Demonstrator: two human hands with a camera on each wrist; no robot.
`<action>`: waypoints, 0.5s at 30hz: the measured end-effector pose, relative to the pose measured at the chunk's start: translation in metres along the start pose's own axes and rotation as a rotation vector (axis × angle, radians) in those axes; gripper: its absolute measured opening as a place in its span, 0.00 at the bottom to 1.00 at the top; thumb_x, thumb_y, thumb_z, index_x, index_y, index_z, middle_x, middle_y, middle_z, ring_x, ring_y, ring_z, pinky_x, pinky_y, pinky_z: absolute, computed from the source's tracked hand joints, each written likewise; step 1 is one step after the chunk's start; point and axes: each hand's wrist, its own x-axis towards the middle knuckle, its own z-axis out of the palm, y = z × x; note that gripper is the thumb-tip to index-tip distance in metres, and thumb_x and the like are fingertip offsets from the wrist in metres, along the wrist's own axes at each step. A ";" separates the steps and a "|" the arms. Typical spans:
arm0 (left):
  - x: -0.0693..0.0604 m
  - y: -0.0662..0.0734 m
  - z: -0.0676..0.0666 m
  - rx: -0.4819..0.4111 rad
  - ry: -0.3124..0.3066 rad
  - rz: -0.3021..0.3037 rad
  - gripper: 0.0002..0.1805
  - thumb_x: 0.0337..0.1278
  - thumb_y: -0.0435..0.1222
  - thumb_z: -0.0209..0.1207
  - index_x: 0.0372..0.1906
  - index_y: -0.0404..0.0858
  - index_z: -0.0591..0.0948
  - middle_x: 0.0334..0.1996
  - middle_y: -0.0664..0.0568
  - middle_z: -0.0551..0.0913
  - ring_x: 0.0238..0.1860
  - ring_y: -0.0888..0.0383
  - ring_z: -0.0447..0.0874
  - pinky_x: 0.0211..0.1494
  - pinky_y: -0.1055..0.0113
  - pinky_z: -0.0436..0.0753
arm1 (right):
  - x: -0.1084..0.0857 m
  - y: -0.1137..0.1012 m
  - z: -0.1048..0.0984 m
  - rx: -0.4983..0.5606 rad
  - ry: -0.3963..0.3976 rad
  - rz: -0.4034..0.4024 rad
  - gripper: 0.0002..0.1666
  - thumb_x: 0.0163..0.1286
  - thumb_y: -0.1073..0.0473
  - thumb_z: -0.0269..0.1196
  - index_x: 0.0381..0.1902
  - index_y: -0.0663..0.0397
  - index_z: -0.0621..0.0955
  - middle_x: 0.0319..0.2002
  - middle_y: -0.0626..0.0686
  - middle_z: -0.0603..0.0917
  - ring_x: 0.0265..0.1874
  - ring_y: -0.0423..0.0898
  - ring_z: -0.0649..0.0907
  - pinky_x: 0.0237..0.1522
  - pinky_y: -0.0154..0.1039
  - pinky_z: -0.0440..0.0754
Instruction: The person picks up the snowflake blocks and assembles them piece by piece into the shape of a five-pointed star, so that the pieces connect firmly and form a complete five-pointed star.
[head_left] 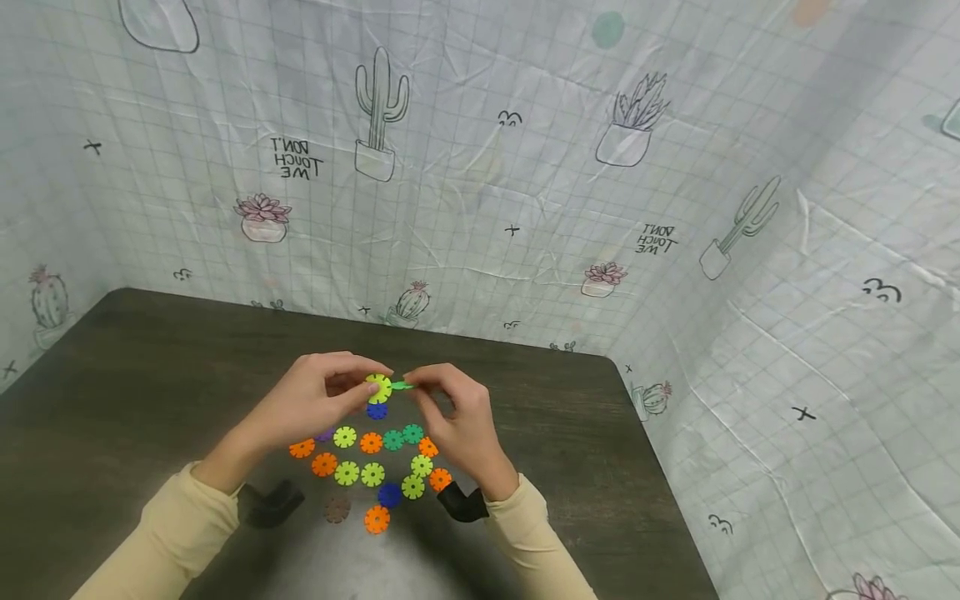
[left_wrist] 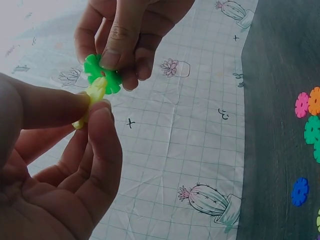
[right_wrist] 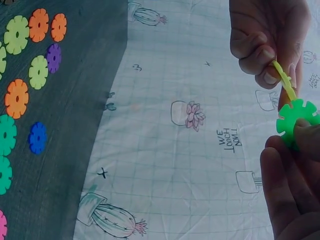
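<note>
Above the table, my left hand (head_left: 311,398) pinches a yellow notched disc (head_left: 379,388) between thumb and fingers. My right hand (head_left: 459,417) pinches a green notched disc (head_left: 402,386) at its right. In the left wrist view the yellow disc (left_wrist: 93,100) is edge-on against the green disc (left_wrist: 102,75), the two standing crosswise. The right wrist view has the yellow disc's edge (right_wrist: 285,81) meeting the rim of the green disc (right_wrist: 296,120); whether their notches interlock, I cannot tell. A blue disc (head_left: 377,411) lies on the table below the hands.
Several loose discs in orange, yellow-green, teal, purple and blue lie on the dark table (head_left: 570,467), among them an orange one (head_left: 377,520) and a brown one (head_left: 337,508) nearest me. Black curved objects (head_left: 276,504) show beside both forearms. A patterned cloth (head_left: 465,167) hangs behind the table.
</note>
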 end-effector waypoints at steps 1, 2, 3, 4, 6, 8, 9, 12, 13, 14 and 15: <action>0.000 0.001 0.000 0.001 0.001 0.003 0.13 0.67 0.33 0.63 0.54 0.37 0.85 0.42 0.49 0.88 0.33 0.64 0.88 0.38 0.69 0.88 | 0.000 0.000 0.000 0.000 0.002 -0.002 0.11 0.67 0.74 0.66 0.44 0.58 0.83 0.41 0.54 0.87 0.36 0.44 0.88 0.43 0.31 0.87; -0.001 0.001 0.000 0.005 0.002 0.006 0.13 0.67 0.33 0.63 0.54 0.37 0.85 0.41 0.49 0.88 0.33 0.64 0.88 0.38 0.69 0.88 | 0.000 -0.001 0.000 0.000 0.004 -0.004 0.12 0.66 0.75 0.66 0.44 0.58 0.83 0.41 0.55 0.87 0.36 0.45 0.88 0.43 0.32 0.87; -0.001 0.002 0.000 0.007 0.005 0.007 0.13 0.67 0.33 0.63 0.53 0.37 0.85 0.41 0.49 0.88 0.32 0.64 0.87 0.37 0.68 0.87 | 0.001 -0.002 0.000 0.001 0.006 -0.006 0.13 0.65 0.76 0.66 0.44 0.58 0.83 0.41 0.55 0.87 0.36 0.45 0.88 0.44 0.32 0.87; -0.001 0.003 0.000 0.010 0.007 0.009 0.13 0.67 0.33 0.63 0.53 0.37 0.85 0.40 0.49 0.88 0.32 0.64 0.87 0.37 0.68 0.87 | 0.001 -0.002 -0.001 0.001 0.007 -0.008 0.14 0.64 0.77 0.66 0.44 0.58 0.82 0.41 0.55 0.87 0.36 0.46 0.89 0.44 0.32 0.87; 0.000 0.004 -0.001 0.023 0.010 0.009 0.13 0.67 0.34 0.64 0.53 0.37 0.86 0.40 0.50 0.88 0.31 0.64 0.86 0.37 0.69 0.87 | 0.002 -0.003 -0.001 0.000 0.007 -0.011 0.14 0.64 0.77 0.66 0.44 0.58 0.82 0.41 0.55 0.87 0.36 0.47 0.89 0.44 0.32 0.87; 0.000 0.004 -0.001 0.026 0.006 0.010 0.13 0.67 0.33 0.64 0.53 0.37 0.86 0.39 0.51 0.88 0.31 0.64 0.86 0.37 0.69 0.87 | 0.002 -0.004 -0.002 -0.005 0.008 -0.010 0.13 0.64 0.76 0.66 0.44 0.59 0.83 0.42 0.55 0.87 0.37 0.47 0.89 0.45 0.33 0.87; 0.000 0.004 -0.001 0.025 0.002 0.012 0.12 0.67 0.33 0.64 0.53 0.37 0.86 0.39 0.51 0.88 0.31 0.64 0.87 0.37 0.69 0.87 | 0.002 -0.005 -0.002 -0.010 0.007 -0.008 0.12 0.65 0.75 0.66 0.44 0.59 0.83 0.42 0.55 0.87 0.37 0.46 0.89 0.45 0.33 0.87; 0.001 0.004 -0.002 0.014 -0.014 0.011 0.12 0.67 0.32 0.63 0.53 0.35 0.85 0.39 0.50 0.88 0.32 0.64 0.88 0.38 0.69 0.87 | 0.003 -0.006 -0.002 -0.027 0.008 -0.010 0.11 0.67 0.74 0.66 0.45 0.60 0.82 0.42 0.55 0.87 0.38 0.46 0.89 0.46 0.33 0.87; 0.001 0.004 -0.002 0.005 -0.020 0.010 0.12 0.67 0.32 0.63 0.53 0.35 0.85 0.39 0.49 0.88 0.32 0.64 0.88 0.38 0.69 0.88 | 0.003 -0.007 -0.002 -0.033 0.008 -0.011 0.10 0.67 0.73 0.66 0.45 0.60 0.82 0.42 0.55 0.87 0.39 0.46 0.89 0.46 0.33 0.87; 0.001 0.004 -0.002 0.001 -0.023 0.006 0.12 0.67 0.32 0.63 0.53 0.35 0.85 0.39 0.49 0.88 0.32 0.64 0.88 0.38 0.68 0.88 | 0.003 -0.007 -0.002 -0.038 0.009 -0.012 0.10 0.67 0.73 0.66 0.45 0.60 0.82 0.42 0.55 0.87 0.39 0.45 0.89 0.46 0.32 0.87; 0.001 0.004 -0.002 0.000 -0.023 0.001 0.12 0.68 0.32 0.63 0.53 0.35 0.85 0.38 0.50 0.88 0.32 0.63 0.88 0.38 0.67 0.88 | 0.003 -0.007 -0.001 -0.043 0.009 -0.016 0.10 0.67 0.73 0.66 0.45 0.59 0.82 0.42 0.55 0.87 0.39 0.45 0.88 0.46 0.32 0.87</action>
